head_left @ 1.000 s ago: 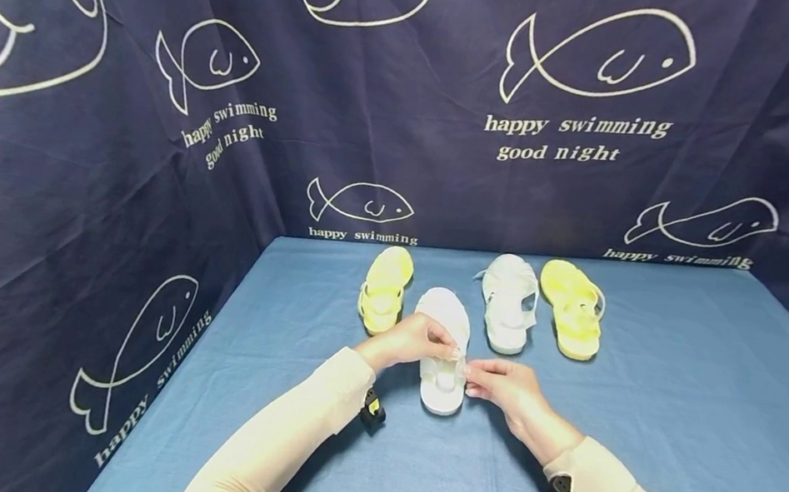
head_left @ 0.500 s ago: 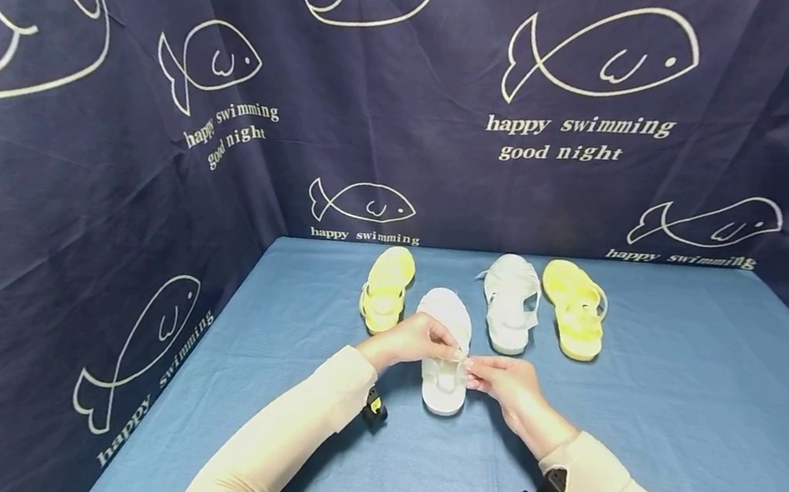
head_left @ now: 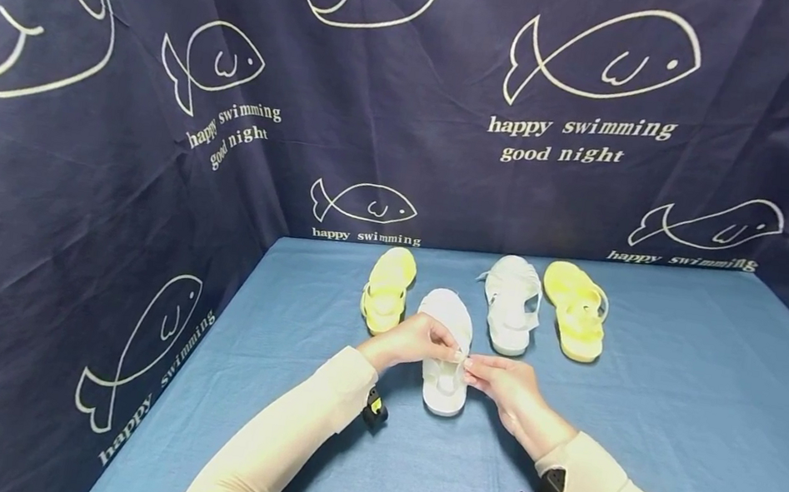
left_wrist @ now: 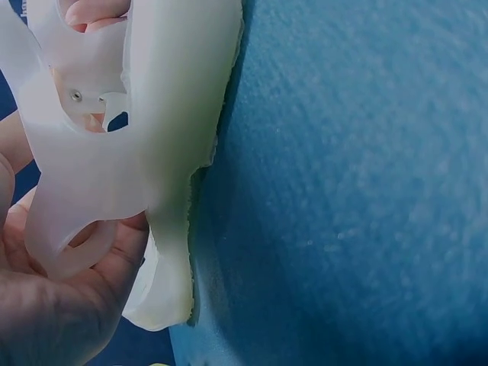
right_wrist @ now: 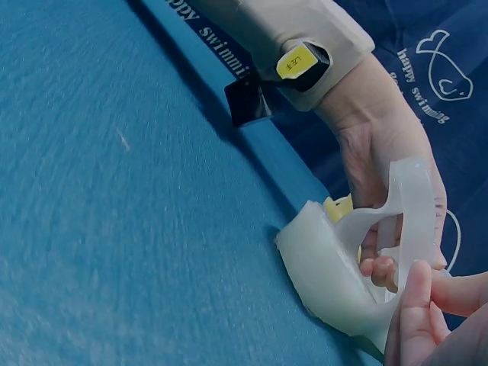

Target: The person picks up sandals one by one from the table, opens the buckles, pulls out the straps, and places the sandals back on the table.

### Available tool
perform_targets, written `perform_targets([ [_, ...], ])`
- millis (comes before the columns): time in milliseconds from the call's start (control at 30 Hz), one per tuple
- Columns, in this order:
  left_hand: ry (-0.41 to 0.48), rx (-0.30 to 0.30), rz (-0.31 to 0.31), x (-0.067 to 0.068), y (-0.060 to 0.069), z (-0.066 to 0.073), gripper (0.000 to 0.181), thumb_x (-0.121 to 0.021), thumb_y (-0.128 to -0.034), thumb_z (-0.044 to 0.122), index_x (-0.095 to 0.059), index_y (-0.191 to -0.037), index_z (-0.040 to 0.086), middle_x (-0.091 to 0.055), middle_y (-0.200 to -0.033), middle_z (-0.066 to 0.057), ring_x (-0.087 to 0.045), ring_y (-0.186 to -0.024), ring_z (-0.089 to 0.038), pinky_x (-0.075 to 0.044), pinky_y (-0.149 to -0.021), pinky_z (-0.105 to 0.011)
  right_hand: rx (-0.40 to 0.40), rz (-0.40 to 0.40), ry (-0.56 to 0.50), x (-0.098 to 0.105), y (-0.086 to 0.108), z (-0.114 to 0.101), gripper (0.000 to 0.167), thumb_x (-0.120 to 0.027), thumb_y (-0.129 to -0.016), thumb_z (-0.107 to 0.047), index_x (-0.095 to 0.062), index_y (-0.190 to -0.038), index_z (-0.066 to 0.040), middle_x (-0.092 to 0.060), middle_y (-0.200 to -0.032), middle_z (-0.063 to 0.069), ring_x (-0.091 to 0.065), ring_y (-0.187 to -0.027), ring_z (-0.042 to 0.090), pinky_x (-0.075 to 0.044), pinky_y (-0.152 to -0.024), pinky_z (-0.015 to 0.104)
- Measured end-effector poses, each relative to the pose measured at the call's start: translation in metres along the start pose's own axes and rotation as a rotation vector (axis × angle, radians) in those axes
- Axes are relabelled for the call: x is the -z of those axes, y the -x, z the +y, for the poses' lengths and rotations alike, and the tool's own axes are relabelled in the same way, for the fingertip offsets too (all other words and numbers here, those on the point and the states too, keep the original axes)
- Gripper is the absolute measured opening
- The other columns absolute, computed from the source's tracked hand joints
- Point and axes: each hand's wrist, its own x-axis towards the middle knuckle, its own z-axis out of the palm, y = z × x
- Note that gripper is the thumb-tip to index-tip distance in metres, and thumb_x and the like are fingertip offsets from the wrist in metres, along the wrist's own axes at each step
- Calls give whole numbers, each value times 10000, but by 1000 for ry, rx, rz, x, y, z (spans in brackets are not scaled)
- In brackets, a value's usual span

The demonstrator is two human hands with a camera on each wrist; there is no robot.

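A white sandal (head_left: 443,400) stands on the blue cloth between my hands, its toe end toward me. My left hand (head_left: 415,341) reaches across its middle and pinches the strap near the right side. From the right, my right hand (head_left: 507,386) pinches the same strap area between thumb and finger, close to the left fingertips. In the right wrist view the pale strap (right_wrist: 415,213) stands raised over the sole (right_wrist: 320,267), with the right thumb and finger on it. In the left wrist view small metal studs show on the strap (left_wrist: 76,95). Whether the strap is fastened is unclear.
A yellow sandal (head_left: 390,279) lies to the left behind the hands. Another white sandal (head_left: 510,308) and a second yellow sandal (head_left: 571,309) lie behind to the right. A dark fish-print curtain (head_left: 561,194) rises behind the blue cloth (head_left: 680,421).
My right hand has shifted slightly left, its fingertips nearer the left ones. The left hand keeps its pinch. The other sandals stay in place while the view drifts a little.
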Motion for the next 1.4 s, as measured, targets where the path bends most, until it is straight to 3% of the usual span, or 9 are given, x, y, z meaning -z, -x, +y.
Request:
perform_targets([
  [200,-11,7,0,0,-1,1,165,-787,-812,166,-759,-871,15,-700,-747,9,-548,-662,-22,-442,-614,-143,19,-20,-26,0,-1,0,415,-611,-894,56,-478,-1239,243,-689,-764,-19,-663,-679,28,-567,-705,159],
  [367,-17,1,-3,1,-1,1,162,-786,-814,166,-758,-867,16,-698,-742,11,-547,-658,-22,-444,-611,-144,28,-32,-21,0,-3,-1,363,-592,-913,40,-507,-1212,229,-690,-752,-25,-661,-682,28,-568,-706,162],
  [600,-12,-13,-4,2,0,-1,161,-785,-811,157,-752,-864,9,-690,-733,11,-544,-657,-30,-443,-605,-147,33,-65,119,2,-11,-5,353,-642,-914,-61,-570,-1157,185,-648,-662,-33,-606,-600,51,-558,-588,189],
  [733,-24,-15,-19,2,-1,-3,168,-786,-813,179,-756,-867,22,-692,-734,31,-548,-661,-21,-449,-617,-146,23,-30,226,4,-14,-9,321,-692,-885,-108,-640,-1104,121,-632,-668,-52,-573,-589,55,-538,-558,187],
  [1033,-57,-66,-78,5,-4,-3,166,-773,-821,174,-749,-866,16,-703,-751,11,-549,-657,-21,-448,-620,-144,149,-45,486,4,-21,-14,271,-685,-891,-121,-687,-1055,95,-735,-847,15,-637,-729,37,-564,-765,269],
  [1133,-71,-65,-85,5,-5,-2,164,-772,-823,175,-750,-871,20,-713,-758,3,-549,-656,-15,-447,-617,-141,226,-49,571,6,-24,-15,217,-697,-878,-114,-708,-995,69,-737,-832,59,-636,-707,55,-569,-743,304],
  [1233,-72,-60,-83,5,-6,-1,161,-776,-818,169,-751,-870,19,-719,-761,-7,-546,-653,-14,-445,-613,-140,320,-61,656,8,-27,-15,187,-722,-860,-123,-723,-945,43,-731,-800,75,-617,-690,69,-539,-677,260],
  [1400,-116,-79,-88,4,-4,3,169,-784,-811,195,-750,-836,32,-688,-709,44,-519,-630,-10,-420,-586,-137,349,-101,682,9,-31,-17,200,-749,-845,-151,-731,-929,30,-736,-802,81,-634,-704,87,-538,-676,258],
])
